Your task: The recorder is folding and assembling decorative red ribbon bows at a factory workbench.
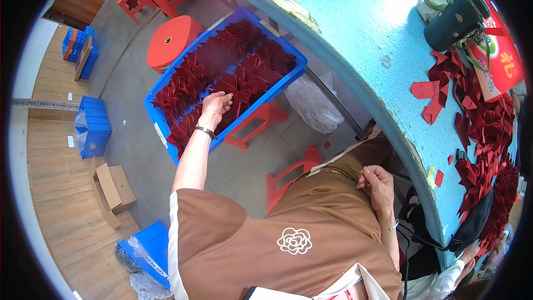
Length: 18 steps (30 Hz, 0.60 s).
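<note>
Beside the long worktable covered in light blue foam sheet [355,16], a person in a brown shirt sits with the left arm stretched out over a shallow blue plastic crate [166,80] that rests on a red plastic stool [261,122]. The crate is packed with dark red folded fabric pieces [233,61], laid in overlapping rows across its whole floor. The left hand [215,104] is at the near side of the crate, palm down, fingers curled onto the top of the pieces and touching them; whether it has any one piece pinched cannot be told from this angle. A dark band sits on that wrist. The right hand [376,182] is drawn in against the person's lap, close under the table edge, fingers bent together in a loose fist; whether it holds anything cannot be told. A thin bracelet shows on that wrist. On the tabletop to the right lie more loose dark red fabric cut-outs [483,122], heaped along the far edge, with a dark green cylindrical flask on a strap [456,19] near them. A round red stool top [175,39] stands just beyond the crate, and further blue crates [91,125] and an open cardboard box [114,186] sit on the floor, well apart.
</note>
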{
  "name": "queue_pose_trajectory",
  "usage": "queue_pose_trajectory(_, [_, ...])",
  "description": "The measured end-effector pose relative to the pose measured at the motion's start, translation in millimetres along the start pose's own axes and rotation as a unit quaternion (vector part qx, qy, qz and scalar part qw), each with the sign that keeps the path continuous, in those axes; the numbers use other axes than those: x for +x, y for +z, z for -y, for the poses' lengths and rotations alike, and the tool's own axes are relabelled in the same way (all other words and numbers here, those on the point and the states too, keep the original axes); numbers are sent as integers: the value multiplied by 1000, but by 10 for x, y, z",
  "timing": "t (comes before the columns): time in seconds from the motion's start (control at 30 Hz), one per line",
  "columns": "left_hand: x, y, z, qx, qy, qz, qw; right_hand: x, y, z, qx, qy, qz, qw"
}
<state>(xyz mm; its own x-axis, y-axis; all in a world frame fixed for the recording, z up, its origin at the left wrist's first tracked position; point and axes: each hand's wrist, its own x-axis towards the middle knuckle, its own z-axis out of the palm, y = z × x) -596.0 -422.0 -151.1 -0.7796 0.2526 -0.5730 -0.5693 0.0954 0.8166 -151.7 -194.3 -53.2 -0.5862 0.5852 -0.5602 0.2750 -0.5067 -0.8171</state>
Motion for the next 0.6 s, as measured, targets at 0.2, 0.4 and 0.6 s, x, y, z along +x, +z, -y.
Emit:
queue_pose_trajectory(0.2, [-147, 84, -18, 186, 54, -85, 977, -6, -145, 36, 11, 1, 6, 1000])
queue_pose_trajectory(0.4, [-234, 379, -18, 383, 281, -108, 873, -21, -396, 163, 19, -12, 8, 1000])
queue_pose_trajectory(0.6, [-164, 767, 49, 440, 249, -103, 856, -144, -881, 359, 70, -33, 7, 997])
